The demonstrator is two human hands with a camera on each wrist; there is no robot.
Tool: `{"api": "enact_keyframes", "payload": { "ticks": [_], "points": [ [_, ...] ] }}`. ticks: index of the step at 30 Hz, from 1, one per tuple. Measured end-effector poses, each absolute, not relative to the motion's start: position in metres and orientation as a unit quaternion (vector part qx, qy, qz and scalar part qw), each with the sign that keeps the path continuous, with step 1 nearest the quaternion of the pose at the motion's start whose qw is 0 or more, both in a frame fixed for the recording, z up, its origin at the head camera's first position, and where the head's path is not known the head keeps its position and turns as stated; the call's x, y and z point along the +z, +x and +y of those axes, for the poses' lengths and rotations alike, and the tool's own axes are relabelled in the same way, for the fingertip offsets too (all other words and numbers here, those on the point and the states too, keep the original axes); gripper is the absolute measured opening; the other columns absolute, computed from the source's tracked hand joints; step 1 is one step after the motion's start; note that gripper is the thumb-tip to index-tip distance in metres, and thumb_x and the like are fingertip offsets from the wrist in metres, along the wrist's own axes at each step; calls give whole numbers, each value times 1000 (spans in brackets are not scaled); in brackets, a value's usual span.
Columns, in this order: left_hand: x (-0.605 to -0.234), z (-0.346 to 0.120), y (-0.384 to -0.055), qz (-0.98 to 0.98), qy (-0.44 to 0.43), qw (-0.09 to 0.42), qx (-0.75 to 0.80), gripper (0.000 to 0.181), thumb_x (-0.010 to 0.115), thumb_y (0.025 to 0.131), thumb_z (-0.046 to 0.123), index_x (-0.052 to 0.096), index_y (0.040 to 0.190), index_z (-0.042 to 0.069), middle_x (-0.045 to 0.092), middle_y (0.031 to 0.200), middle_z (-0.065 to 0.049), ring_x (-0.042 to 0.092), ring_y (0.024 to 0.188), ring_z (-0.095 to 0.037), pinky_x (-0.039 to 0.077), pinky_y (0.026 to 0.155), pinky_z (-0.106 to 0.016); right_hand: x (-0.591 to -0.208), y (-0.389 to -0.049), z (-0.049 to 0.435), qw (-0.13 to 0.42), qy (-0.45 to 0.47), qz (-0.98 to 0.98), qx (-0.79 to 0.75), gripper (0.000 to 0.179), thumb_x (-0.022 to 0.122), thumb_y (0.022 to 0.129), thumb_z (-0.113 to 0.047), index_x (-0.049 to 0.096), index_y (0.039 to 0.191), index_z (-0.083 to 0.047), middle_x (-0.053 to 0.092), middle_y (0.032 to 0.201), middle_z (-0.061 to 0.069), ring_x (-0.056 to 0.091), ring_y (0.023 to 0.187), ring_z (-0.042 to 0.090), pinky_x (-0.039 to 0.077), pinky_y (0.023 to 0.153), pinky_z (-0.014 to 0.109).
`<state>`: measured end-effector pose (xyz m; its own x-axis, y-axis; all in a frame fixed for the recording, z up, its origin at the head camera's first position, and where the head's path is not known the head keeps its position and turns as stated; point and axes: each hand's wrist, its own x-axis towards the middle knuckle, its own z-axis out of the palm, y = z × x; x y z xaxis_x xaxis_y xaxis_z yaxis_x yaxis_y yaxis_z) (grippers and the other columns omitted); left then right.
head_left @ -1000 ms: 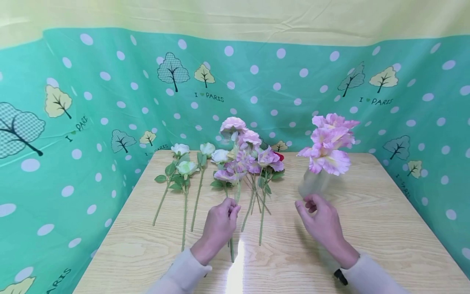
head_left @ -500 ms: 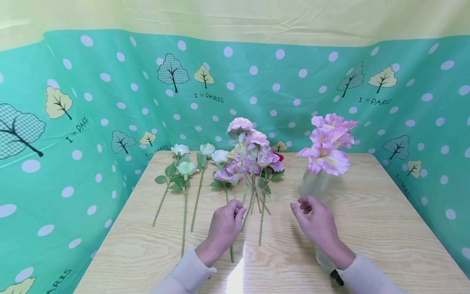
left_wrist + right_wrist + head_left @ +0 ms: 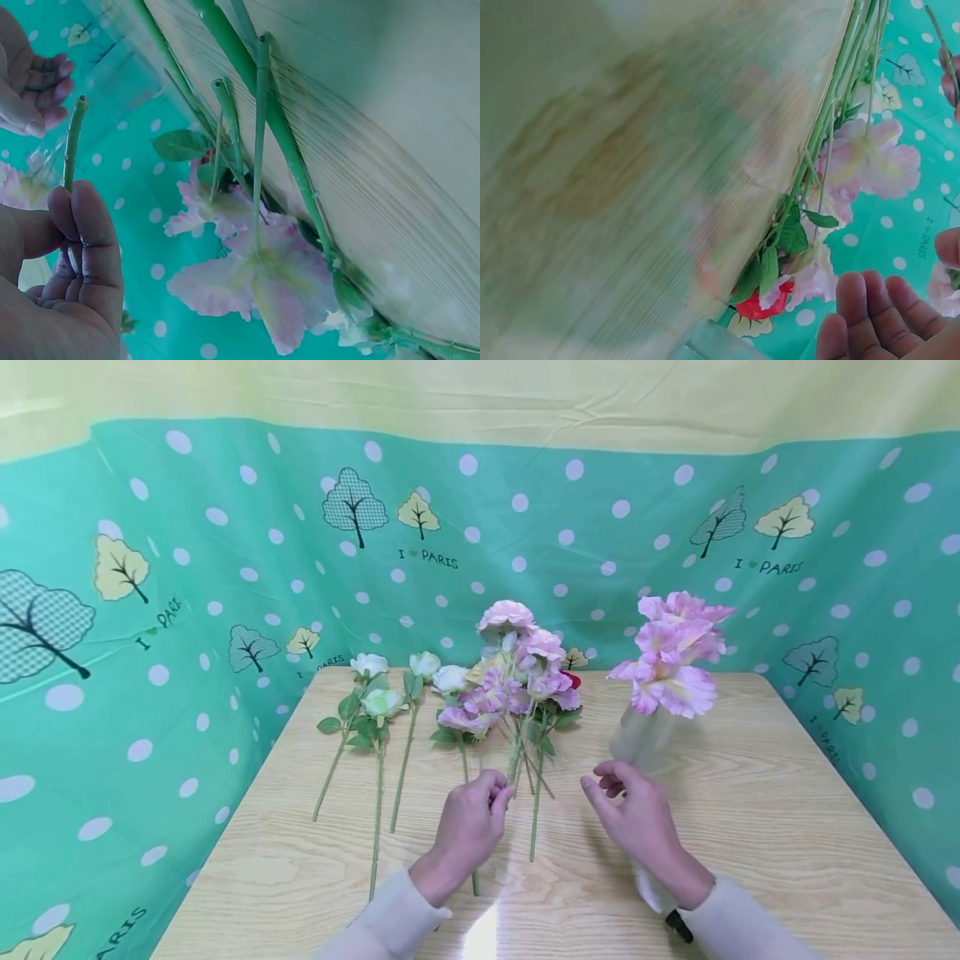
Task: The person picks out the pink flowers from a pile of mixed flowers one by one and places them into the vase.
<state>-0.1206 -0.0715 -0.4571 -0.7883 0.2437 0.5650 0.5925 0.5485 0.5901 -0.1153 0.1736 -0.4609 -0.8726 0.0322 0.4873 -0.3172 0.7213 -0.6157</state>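
1. Hands: 2; left hand (image 3: 472, 818) pinches 1 pink flower (image 3: 507, 616) by its green stem, thumb against fingers; right hand (image 3: 633, 810) has its fingers loosely bent, grip free, near the vase.
2. Pink flower: 2 heads visible; held up over the middle of the table (image 3: 750, 810), in front of the lilac flowers (image 3: 465, 720); cut stem end shows beyond the fingers in left wrist view.
3. White roses (image 3: 382, 702): 4, lying left to centre.
4. Red flower (image 3: 573, 680): 1 visible, mostly hidden behind lilac petals.
5. Vase (image 3: 636, 739): 1, see-through, faint outline; lilac blooms (image 3: 671, 685) on top overlap, stem count can't tell.
6. Lilac flowers on table: tangled, can't count; right wrist view cuts off the left hand.
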Motion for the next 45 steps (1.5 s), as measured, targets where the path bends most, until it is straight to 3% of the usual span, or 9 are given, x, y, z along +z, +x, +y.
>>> {"api": "enact_keyframes", "payload": {
  "ticks": [19,31,45],
  "points": [
    [-456,-60,-121,-852,-267,212,-397,6,71,94,2,66,92,3,69,73,-3,62,61,-7,51,58,-12,-453,-125,145,251,158,-873,388,20,85,84,-11,76,100,-4,68,79,-2,65,70,14,58,64,40],
    [-458,-57,-123,-841,-284,208,-410,4,69,96,3,67,94,0,70,74,-4,63,61,-9,51,58,-11,-438,-129,126,213,175,-857,434,18,82,87,-11,76,103,-3,71,82,-2,64,73,8,60,66,39],
    [-459,-55,-124,-830,-299,221,-416,7,71,92,-3,66,91,2,70,74,-3,64,62,-9,51,59,-11,-434,-132,116,214,164,-836,477,7,81,89,-10,78,92,-5,73,79,-3,63,66,8,55,61,25]
  ]
}}
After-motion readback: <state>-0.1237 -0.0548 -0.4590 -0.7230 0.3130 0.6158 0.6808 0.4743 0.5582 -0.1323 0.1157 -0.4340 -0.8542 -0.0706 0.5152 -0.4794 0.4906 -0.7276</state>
